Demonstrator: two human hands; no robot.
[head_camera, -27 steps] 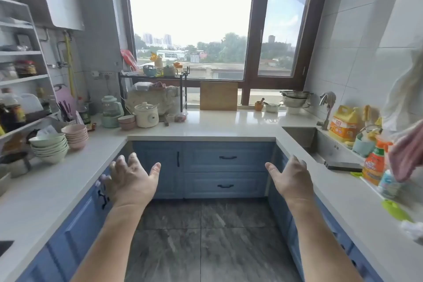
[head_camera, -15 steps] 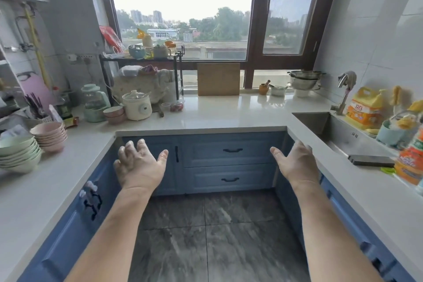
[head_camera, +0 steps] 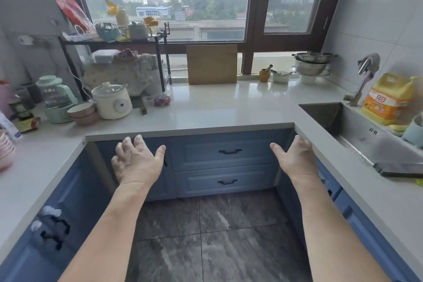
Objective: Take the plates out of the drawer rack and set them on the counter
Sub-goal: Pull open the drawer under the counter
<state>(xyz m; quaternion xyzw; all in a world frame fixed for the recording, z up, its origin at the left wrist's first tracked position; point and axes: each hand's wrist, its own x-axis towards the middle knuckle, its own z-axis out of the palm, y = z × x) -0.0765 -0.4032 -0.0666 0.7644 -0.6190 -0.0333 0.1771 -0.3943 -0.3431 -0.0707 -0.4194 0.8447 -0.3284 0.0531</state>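
Both hands nearer drawers | left hand spread, empty | right hand spread, empty

Both hands have advanced closer to the drawers; empty, spread.

Home kitchen: a U-shaped white tabletop over blue drawers, a steel sink with faucet at right, a small cooker and bowls at left.
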